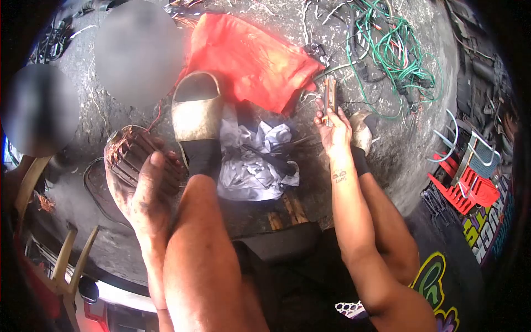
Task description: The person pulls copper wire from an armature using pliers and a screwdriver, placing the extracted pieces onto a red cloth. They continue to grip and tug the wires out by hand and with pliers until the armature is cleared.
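Here, left hand (145, 191) wraps around a motor core (130, 157) with copper wire at its upper end, held low beside the left knee. Just right, 1 sandalled foot (196, 119) rests at the edge of crumpled white cloth (257, 160). Behind lies a red bag (251, 58). Right hand (333, 133) pinches a small brown tool (330, 97), fingers closed. Far right, green wires (395, 52) tangle on the ground.

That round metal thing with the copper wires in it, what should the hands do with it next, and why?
Probably bring the pliers in the right hand over to the motor core that the left hand grips. Copper wire sticks out of the core's end, and the tool is raised well to its right, apart from it, so closing that gap looks like the likely small move.
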Demonstrator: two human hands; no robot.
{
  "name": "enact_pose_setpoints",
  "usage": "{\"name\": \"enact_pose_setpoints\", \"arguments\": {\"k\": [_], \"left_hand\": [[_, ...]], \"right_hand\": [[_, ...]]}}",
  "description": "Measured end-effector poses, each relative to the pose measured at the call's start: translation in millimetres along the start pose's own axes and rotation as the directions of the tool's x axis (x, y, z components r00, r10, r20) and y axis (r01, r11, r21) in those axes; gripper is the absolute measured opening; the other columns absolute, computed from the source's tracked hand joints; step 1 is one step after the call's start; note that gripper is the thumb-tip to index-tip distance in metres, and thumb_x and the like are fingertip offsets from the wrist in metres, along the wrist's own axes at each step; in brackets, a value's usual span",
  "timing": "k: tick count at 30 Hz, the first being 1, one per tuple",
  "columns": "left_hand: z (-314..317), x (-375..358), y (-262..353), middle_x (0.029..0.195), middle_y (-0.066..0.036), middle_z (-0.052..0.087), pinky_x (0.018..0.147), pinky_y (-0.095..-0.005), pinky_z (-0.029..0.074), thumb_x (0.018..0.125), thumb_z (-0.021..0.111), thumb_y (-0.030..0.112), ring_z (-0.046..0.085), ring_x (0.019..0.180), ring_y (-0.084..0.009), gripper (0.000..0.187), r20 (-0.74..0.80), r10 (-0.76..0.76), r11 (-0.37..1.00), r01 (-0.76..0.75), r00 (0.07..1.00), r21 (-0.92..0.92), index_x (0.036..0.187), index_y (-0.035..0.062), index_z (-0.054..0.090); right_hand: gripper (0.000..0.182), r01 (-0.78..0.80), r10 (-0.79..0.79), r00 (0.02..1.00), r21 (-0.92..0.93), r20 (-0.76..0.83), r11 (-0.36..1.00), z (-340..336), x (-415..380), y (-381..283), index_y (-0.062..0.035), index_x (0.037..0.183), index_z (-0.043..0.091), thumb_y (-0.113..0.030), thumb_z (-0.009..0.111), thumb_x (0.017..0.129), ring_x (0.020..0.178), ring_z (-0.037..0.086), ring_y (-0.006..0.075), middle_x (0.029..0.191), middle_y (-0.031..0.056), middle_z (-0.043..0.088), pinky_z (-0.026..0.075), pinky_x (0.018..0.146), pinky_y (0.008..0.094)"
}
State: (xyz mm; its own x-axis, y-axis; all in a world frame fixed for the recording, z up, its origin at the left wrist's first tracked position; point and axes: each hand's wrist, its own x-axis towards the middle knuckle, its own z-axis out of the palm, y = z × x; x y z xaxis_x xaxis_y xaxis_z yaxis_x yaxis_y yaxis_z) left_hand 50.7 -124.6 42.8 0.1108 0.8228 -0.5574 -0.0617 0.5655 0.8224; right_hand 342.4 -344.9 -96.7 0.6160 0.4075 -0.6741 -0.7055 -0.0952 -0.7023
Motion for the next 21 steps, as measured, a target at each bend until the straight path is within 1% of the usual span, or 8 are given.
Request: {"name": "enact_pose_setpoints", "arguments": {"k": [3,4,6,8,11,12,14,21], "left_hand": [[-2,0,-2,0.096,-0.014,0.060,0.070,-0.0360,0.054,0.077,0.069,0.004,0.062,0.077,-0.0231,0.043,-0.012,0.002,1.000,-0.002,1.000,0.019,0.117,-0.0004,0.052],[-3,0,-3,0.096,-0.014,0.061,0.070,-0.0362,0.054,0.077,0.069,0.005,0.062,0.077,-0.0231,0.044,-0.008,-0.006,1.000,0.006,1.000,0.020,0.117,-0.0006,0.052],[-8,1,-5,0.096,-0.015,0.061,0.070,-0.0362,0.054,0.078,0.069,0.006,0.062,0.077,-0.0232,0.044,0.010,-0.012,0.999,0.011,1.000,0.040,0.117,-0.0010,0.052],[-10,-1,-6,0.097,-0.015,0.061,0.070,-0.0363,0.054,0.078,0.069,0.008,0.062,0.078,-0.0233,0.045,0.031,-0.019,0.998,0.017,0.999,0.057,0.118,-0.0014,0.051],[-6,-2,-7,0.096,-0.015,0.061,0.070,-0.0358,0.054,0.077,0.068,0.008,0.062,0.076,-0.0231,0.046,0.035,-0.020,0.999,0.021,0.999,-0.028,0.118,-0.0022,0.052],[-5,-4,-9,0.095,-0.015,0.062,0.070,-0.0347,0.054,0.076,0.069,0.009,0.062,0.076,-0.0227,0.048,0.039,-0.065,0.997,0.067,0.997,-0.044,0.119,-0.0021,0.052],[-7,-6,3,0.094,-0.013,0.063,0.070,-0.0323,0.053,0.071,0.072,0.012,0.064,0.075,-0.0221,0.054,0.079,-0.168,0.985,0.171,0.983,-0.035,0.120,-0.0014,0.053],[-14,-2,9,0.111,-0.011,0.061,0.098,-0.0330,0.041,0.063,0.084,0.012,0.056,0.107,-0.0191,0.073,0.436,-0.147,0.969,0.217,0.888,-0.116,0.125,-0.0053,0.050]], "right_hand": [[0.034,-0.007,0.007,1.000,0.005,0.026,1.000,-6,5,-1,0.0016,0.127,0.046,-0.002,0.053,0.093,0.083,0.057,0.0194,0.118,0.0195,0.061,0.050,0.071,0.0327],[0.035,0.067,-0.088,0.994,-0.258,-0.069,0.964,-10,8,1,0.0002,0.126,0.047,-0.004,0.056,0.093,0.084,0.058,0.0187,0.116,0.0179,0.061,0.050,0.073,0.0322],[0.039,0.234,-0.416,0.899,-0.650,-0.139,0.723,-23,11,16,-0.0040,0.123,0.051,-0.009,0.067,0.088,0.090,0.060,0.0196,0.108,0.0130,0.062,0.049,0.080,0.0334],[0.045,0.262,-0.603,0.789,-0.952,0.116,0.160,-38,-5,17,-0.0052,0.119,0.053,-0.011,0.073,0.079,0.097,0.060,0.0269,0.105,0.0126,0.061,0.046,0.089,0.0412],[0.054,0.458,-0.259,0.810,-0.844,0.526,-0.281,-31,-44,18,-0.0033,0.114,0.055,-0.010,0.078,0.066,0.107,0.053,0.0374,0.114,0.0190,0.055,0.041,0.096,0.0480],[0.056,0.511,-0.106,0.826,-0.815,0.554,-0.274,-35,-48,24,-0.0042,0.115,0.055,-0.010,0.078,0.064,0.113,0.048,0.0383,0.116,0.0172,0.054,0.036,0.100,0.0520],[0.059,0.451,0.032,0.856,-0.715,0.516,-0.534,-45,-51,38,-0.0065,0.116,0.056,-0.010,0.079,0.062,0.115,0.046,0.0380,0.120,0.0163,0.052,0.037,0.100,0.0520],[0.057,0.613,0.391,0.790,-0.585,0.472,-0.532,-37,-22,23,-0.0056,0.114,0.056,-0.009,0.079,0.063,0.111,0.047,0.0385,0.113,0.0168,0.051,0.043,0.096,0.0470]]}}
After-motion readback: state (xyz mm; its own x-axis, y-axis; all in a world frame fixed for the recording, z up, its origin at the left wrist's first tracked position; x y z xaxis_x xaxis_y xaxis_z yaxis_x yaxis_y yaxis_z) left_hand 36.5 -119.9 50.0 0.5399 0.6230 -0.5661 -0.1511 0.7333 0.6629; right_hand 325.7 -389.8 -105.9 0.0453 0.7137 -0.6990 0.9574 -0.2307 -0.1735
